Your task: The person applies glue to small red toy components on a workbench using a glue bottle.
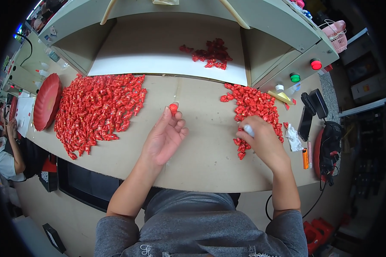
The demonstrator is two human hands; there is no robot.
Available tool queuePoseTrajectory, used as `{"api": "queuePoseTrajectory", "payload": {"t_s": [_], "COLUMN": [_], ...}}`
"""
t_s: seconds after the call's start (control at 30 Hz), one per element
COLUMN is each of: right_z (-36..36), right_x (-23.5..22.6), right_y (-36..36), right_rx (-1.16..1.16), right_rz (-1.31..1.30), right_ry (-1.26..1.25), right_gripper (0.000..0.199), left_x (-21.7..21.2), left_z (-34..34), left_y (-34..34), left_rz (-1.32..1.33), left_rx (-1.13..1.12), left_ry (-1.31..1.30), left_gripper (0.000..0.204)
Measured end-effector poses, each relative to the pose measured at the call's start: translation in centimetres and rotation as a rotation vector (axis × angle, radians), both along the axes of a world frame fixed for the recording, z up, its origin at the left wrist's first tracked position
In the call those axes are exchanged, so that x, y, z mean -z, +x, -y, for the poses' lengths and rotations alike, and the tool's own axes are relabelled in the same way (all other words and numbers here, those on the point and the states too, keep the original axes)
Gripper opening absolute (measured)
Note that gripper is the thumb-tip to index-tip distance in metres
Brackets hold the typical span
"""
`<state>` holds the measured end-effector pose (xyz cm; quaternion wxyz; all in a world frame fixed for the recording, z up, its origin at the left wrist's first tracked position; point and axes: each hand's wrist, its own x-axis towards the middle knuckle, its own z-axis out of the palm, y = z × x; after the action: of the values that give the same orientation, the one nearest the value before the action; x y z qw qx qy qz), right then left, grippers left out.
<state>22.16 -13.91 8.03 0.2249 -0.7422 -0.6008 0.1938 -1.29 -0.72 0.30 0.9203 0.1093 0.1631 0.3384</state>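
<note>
Between the thumb and fingertips of my left hand (pixel 163 138) is a small red figurine piece (pixel 173 108), palm turned up over the middle of the table. My right hand (pixel 265 143) is closed around a small white bottle (pixel 249 130), of which one end shows. It hovers over or rests on the right-hand pile of small red pieces (pixel 255 103); I cannot tell whether it touches them. A wider, denser spread of red figurine pieces (pixel 98 111) covers the table to the left of my left hand.
A red scalloped tray (pixel 46 102) leans at the left. More red pieces (pixel 212 53) lie inside the booth on a white sheet (pixel 137 55). Crumpled tissue (pixel 293 138), an orange lighter (pixel 305 158), a phone (pixel 305 123) and a black-and-red bag (pixel 327 150) line the right. Another person (pixel 11 154) sits far left.
</note>
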Motion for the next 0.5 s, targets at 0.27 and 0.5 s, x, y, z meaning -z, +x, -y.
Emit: {"api": "queuePoseTrajectory", "payload": {"t_s": [0.27,0.5], "right_z": [-2.5,-4.9], "right_x": [0.2,0.6], "right_y": [0.0,-3.7], "right_rx": [0.225,0.233], "right_rz": [-0.795,-1.213], "right_ry": [-0.093,0.016], "right_gripper": [0.018,0.026], "left_x": [-0.3,-0.3], "left_z": [1.0,1.3], "left_y": [0.2,0.5], "left_rz": [0.04,-0.15], "left_rx": [0.11,0.132], "left_ry": [0.066,0.132], "left_gripper": [0.023,0.027]}}
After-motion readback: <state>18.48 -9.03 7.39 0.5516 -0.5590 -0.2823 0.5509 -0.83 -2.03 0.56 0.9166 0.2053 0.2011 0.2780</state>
